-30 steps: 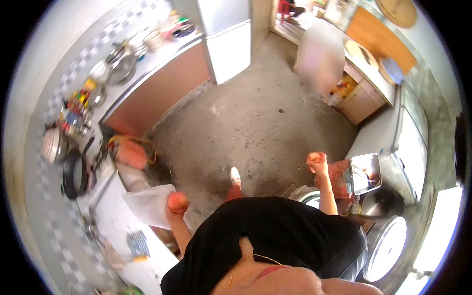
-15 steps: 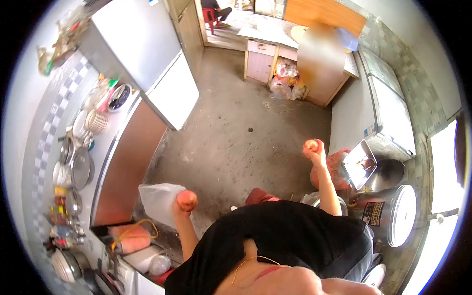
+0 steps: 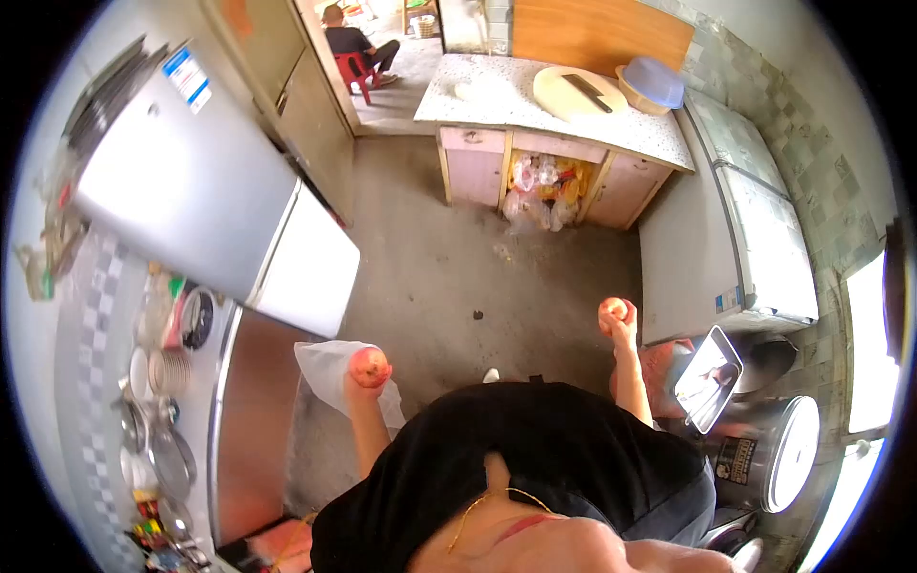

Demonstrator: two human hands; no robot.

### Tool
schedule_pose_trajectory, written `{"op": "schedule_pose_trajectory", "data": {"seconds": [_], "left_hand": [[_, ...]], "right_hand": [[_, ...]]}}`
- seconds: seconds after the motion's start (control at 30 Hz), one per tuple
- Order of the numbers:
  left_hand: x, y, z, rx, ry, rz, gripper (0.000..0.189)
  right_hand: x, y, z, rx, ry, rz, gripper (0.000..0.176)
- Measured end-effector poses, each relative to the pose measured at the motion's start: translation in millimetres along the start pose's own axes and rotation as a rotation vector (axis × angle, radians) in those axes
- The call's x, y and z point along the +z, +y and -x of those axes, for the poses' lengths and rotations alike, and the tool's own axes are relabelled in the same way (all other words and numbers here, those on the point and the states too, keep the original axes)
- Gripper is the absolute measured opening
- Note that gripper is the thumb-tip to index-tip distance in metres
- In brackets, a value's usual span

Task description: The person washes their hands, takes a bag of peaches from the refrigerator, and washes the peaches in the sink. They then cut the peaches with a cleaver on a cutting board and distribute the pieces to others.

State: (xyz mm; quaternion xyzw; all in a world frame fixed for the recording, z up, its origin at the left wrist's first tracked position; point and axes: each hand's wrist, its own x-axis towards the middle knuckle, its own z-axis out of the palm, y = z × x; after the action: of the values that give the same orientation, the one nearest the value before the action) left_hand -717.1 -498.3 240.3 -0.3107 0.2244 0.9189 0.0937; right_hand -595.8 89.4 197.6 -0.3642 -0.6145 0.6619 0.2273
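Note:
My left hand (image 3: 363, 390) is closed around a round, reddish fruit (image 3: 370, 366) that looks like an apple. A whitish translucent plastic bag (image 3: 325, 371) hangs at the same hand, partly behind the wrist; which fingers hold it is hidden. On the other side, my right hand (image 3: 624, 329) grips a second, similar apple (image 3: 613, 307), with the fingers wrapped about its lower part. Both hands are held out in front of my body, above the floor and well apart.
A counter (image 3: 478, 91) ahead carries a cutting board (image 3: 554, 93), a knife (image 3: 587, 93) and a blue-covered basin (image 3: 654, 81). A fridge (image 3: 201, 172) stands left, a chest freezer (image 3: 688, 220) right. Near my right arm are a metal tray (image 3: 709, 382) and large pot (image 3: 764, 454). Someone sits beyond the doorway.
The view has tilted up and moved forward, so the counter shows more fully. Both hands keep hold of their apples, and the bag stays with the left hand.

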Motion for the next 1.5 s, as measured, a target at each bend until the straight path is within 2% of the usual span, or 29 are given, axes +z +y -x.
{"op": "schedule_pose_trajectory", "data": {"seconds": [0.03,0.1,0.13,0.17,0.2,0.23,0.27,0.33,0.4,0.43,0.47,0.5,0.57,0.6,0.63,0.67,0.73,0.8,0.87,0.93,0.97,1.0,1.1,1.23,1.27,1.3,1.37,1.43,1.5], "left_hand": [[7,10,-34,-0.001,-0.013,-0.019,0.033],[-4,23,-114,0.01,-0.703,-0.294,0.03],[20,17,-122,-0.005,-0.701,-0.294,0.03],[44,14,-133,0.092,-0.439,-0.374,0.031],[72,12,-141,0.187,-0.175,-0.451,0.036],[103,1,-172,0.168,-0.178,-0.458,0.036],[134,1,-184,0.083,-0.065,-0.321,0.035],[177,3,-206,-0.028,0.067,-0.165,0.032],[195,6,-244,-0.082,-0.049,-0.141,0.032],[198,2,-285,-0.145,-0.129,-0.125,0.032],[250,-14,-276,-0.012,0.039,-0.209,0.025],[258,-7,-283,-0.008,0.024,-0.206,0.025],[274,-17,-396,-0.004,-0.845,-0.394,0.02],[300,-14,-394,-0.08,-0.755,-0.3,0.02],[336,-30,-418,-0.168,-0.644,-0.193,0.021],[376,-42,-421,0.045,-0.425,-0.445,0.023],[441,-47,-446,-0.179,-0.421,-0.319,0.023],[482,-51,-473,-0.214,-0.48,-0.386,0.031],[581,-77,-515,-0.302,-0.441,-0.444,0.032],[648,-95,-545,-0.541,-0.733,-0.329,0.036],[705,-115,-500,-0.28,-0.445,-0.586,0.036],[711,-110,-503,-0.433,-0.679,-0.505,0.034],[776,-178,-535,-0.379,-0.547,-0.707,0.033],[778,-267,-677,-1.109,-0.964,-0.456,0.033],[795,-284,-628,-0.539,-0.406,-0.772,0.034],[768,-328,-705,-0.281,-0.447,-0.809,0.035],[786,-316,-645,-0.339,-0.343,-0.795,0.035],[766,-328,-649,-0.213,-0.362,-0.953,0.041],[753,-331,-620,-0.049,-0.364,-0.995,0.071]], "right_hand": [[15,-19,-10,0.001,0.013,-0.019,0.061],[52,-85,-5,0.227,-0.068,-0.373,0.062],[64,-97,-20,0.211,-0.003,-0.122,0.061],[67,-77,-46,-0.064,-0.043,0.112,0.058],[77,-87,-57,0.04,-0.049,0.011,0.06],[94,-89,-87,0.144,-0.044,-0.091,0.061],[104,-96,-105,-0.05,-0.016,0.159,0.064],[123,-101,-142,-0.042,-0.006,0.095,0.064],[134,-102,-170,-0.04,-0.016,0.04,0.068],[164,-110,-193,-0.179,0.043,0.229,0.072],[185,-130,-197,-0.174,0.053,0.238,0.073],[192,-165,-187,-0.202,0.064,0.231,0.075],[212,-74,-318,-0.015,-0.071,0.053,0.074],[222,-117,-304,0.042,-0.138,0.017,0.074],[258,-142,-320,-0.212,-0.036,0.346,0.072],[275,-149,-338,-0.198,-0.059,0.296,0.072],[308,-174,-371,-0.201,-0.133,0.239,0.073],[330,-192,-397,-0.17,-0.203,0.17,0.077],[362,-215,-430,-0.173,-0.225,0.22,0.077],[378,-242,-442,-0.165,-0.242,0.224,0.077],[385,-240,-458,-0.085,-0.277,0.103,0.077],[386,-253,-453,-0.025,-0.301,-0.027,0.077],[399,-264,-486,0.034,-0.336,-0.023,0.075],[404,-273,-567,-0.008,-0.365,-0.046,0.075],[404,-276,-585,-0.054,-0.367,-0.052,0.073],[405,-288,-613,-0.059,-0.38,-0.064,0.073],[406,-322,-617,-0.211,-0.33,0.017,0.074],[428,-330,-665,-0.339,-0.409,0.121,0.072],[468,-335,-684,-0.311,-0.613,0.112,0.072]]}}
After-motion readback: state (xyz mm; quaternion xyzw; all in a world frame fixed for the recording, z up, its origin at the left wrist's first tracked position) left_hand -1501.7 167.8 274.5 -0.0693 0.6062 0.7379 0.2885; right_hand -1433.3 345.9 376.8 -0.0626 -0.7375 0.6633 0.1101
